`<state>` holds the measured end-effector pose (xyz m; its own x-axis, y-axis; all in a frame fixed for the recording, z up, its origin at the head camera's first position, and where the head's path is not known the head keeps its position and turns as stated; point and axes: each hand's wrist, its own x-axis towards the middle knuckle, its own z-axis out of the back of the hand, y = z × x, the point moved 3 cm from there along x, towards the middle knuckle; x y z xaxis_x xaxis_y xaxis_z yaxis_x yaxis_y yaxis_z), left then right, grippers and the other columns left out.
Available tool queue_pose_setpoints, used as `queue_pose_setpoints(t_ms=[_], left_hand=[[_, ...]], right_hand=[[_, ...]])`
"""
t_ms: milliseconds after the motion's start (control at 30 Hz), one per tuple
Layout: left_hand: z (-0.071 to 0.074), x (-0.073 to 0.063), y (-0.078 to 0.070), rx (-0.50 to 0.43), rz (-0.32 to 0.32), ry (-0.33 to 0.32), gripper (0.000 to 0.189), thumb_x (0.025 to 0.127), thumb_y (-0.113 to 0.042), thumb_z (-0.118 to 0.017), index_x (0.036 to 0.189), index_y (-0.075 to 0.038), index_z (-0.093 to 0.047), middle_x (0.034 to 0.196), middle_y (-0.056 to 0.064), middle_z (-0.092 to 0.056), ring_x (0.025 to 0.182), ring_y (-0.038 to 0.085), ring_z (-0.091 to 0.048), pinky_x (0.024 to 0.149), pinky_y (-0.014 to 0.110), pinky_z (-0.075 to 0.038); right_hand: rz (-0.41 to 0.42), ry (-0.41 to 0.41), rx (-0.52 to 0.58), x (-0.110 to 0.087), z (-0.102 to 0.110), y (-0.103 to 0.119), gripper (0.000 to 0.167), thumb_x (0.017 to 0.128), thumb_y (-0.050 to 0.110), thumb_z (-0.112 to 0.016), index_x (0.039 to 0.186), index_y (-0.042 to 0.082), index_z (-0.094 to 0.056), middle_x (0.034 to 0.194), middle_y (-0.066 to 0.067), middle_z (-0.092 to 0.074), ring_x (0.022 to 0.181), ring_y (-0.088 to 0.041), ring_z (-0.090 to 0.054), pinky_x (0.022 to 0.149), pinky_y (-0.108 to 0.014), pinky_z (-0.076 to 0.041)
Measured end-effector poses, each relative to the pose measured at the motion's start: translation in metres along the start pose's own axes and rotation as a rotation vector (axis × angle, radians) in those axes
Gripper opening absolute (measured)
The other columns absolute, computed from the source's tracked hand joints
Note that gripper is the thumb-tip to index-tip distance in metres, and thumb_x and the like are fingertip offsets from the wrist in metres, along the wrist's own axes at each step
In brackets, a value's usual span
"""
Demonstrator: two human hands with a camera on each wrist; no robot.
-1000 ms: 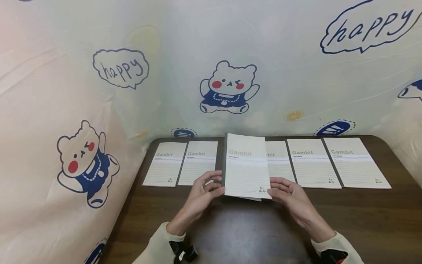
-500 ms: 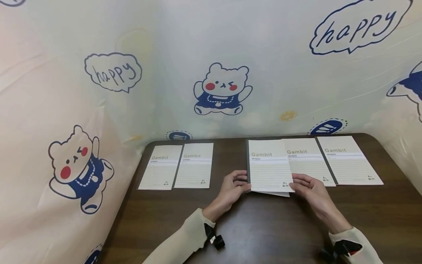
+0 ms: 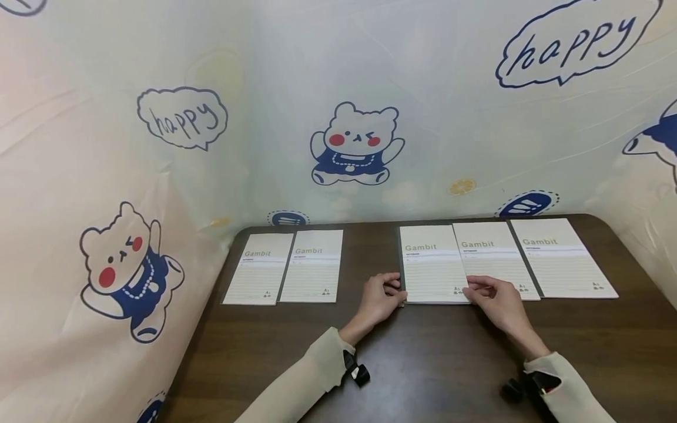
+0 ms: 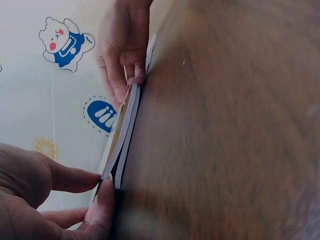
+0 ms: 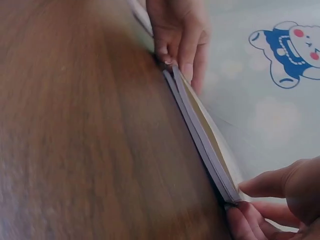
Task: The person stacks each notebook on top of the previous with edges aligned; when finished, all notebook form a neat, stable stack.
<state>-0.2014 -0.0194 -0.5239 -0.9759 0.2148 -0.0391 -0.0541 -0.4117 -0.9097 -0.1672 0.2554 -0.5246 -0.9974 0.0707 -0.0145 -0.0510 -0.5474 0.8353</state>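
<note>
Brown tabletop [image 3: 433,358]; gripped notebook [image 3: 434,265] points lengthwise toward backdrop [image 3: 444,129], spine [image 3: 401,252] left.

Lower notebook [image 4: 120,172] mostly hidden underneath

Reader: What lies between the fingers of the left hand [image 3: 378,299] and right hand [image 3: 497,302]?

Author: An upper notebook [image 3: 433,267], on a lower notebook [image 4: 129,140].

Reader: And outside the fingers?

Author: Leftward, apart: an inner notebook [image 3: 311,266], then an outer notebook [image 3: 258,269]. Rightward: a neighbouring notebook [image 3: 492,258], then an end notebook [image 3: 566,258]. Beneath: table [image 3: 423,364]. Behind: curtain [image 3: 264,147].
</note>
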Motion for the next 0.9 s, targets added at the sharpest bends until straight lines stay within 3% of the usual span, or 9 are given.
queue_pose_setpoints(t_ms=[100, 367, 600, 767, 900], left_hand=[[0.001, 0.001, -0.001, 0.028, -0.018, 0.000, 0.045, 0.087, -0.005, -0.081, 0.130, 0.005, -0.069, 0.106, 0.015, -0.073, 0.087, 0.019, -0.076, 0.071, 0.020, -0.059], [0.005, 0.000, 0.000, 0.050, -0.011, -0.007, 0.047, 0.087, -0.005, -0.082, 0.131, 0.005, -0.068, 0.105, 0.014, -0.073, 0.085, 0.018, -0.077, 0.071, 0.020, -0.059], [0.007, -0.002, 0.002, 0.067, -0.006, -0.012, 0.047, 0.092, -0.014, -0.078, 0.133, 0.005, -0.067, 0.105, 0.013, -0.076, 0.087, 0.017, -0.077, 0.072, 0.021, -0.060], [0.017, -0.014, 0.005, -0.003, -0.038, 0.023, 0.048, 0.098, -0.021, -0.073, 0.140, 0.001, -0.062, 0.106, 0.012, -0.076, 0.087, 0.019, -0.076, 0.071, 0.023, -0.060], [0.040, -0.030, 0.008, -0.054, -0.064, 0.038, 0.042, 0.100, -0.019, -0.070, 0.137, 0.000, -0.064, 0.106, 0.015, -0.076, 0.083, 0.027, -0.077, 0.067, 0.024, -0.061]], right_hand=[[0.057, -0.030, -0.095, -0.001, 0.000, 0.004, 0.035, 0.096, 0.016, -0.076, 0.124, -0.004, -0.072, 0.104, -0.018, -0.077, 0.080, 0.007, -0.064, 0.069, -0.013, -0.052], [0.087, -0.033, -0.125, 0.001, -0.004, 0.010, 0.040, 0.093, 0.015, -0.078, 0.127, -0.005, -0.071, 0.106, -0.019, -0.077, 0.079, 0.004, -0.064, 0.066, -0.016, -0.052], [0.156, -0.137, -0.144, 0.001, -0.002, 0.027, 0.031, 0.096, 0.016, -0.075, 0.121, -0.002, -0.074, 0.101, -0.016, -0.075, 0.079, -0.005, -0.065, 0.066, -0.013, -0.050], [0.244, -0.077, -0.118, 0.002, -0.018, 0.046, 0.024, 0.098, 0.014, -0.071, 0.119, 0.003, -0.075, 0.097, -0.011, -0.075, 0.080, -0.009, -0.066, 0.069, -0.018, -0.052], [0.323, -0.008, -0.100, 0.002, -0.042, 0.060, 0.019, 0.096, 0.008, -0.071, 0.114, 0.003, -0.076, 0.091, -0.006, -0.075, 0.078, -0.007, -0.066, 0.070, -0.021, -0.056]])
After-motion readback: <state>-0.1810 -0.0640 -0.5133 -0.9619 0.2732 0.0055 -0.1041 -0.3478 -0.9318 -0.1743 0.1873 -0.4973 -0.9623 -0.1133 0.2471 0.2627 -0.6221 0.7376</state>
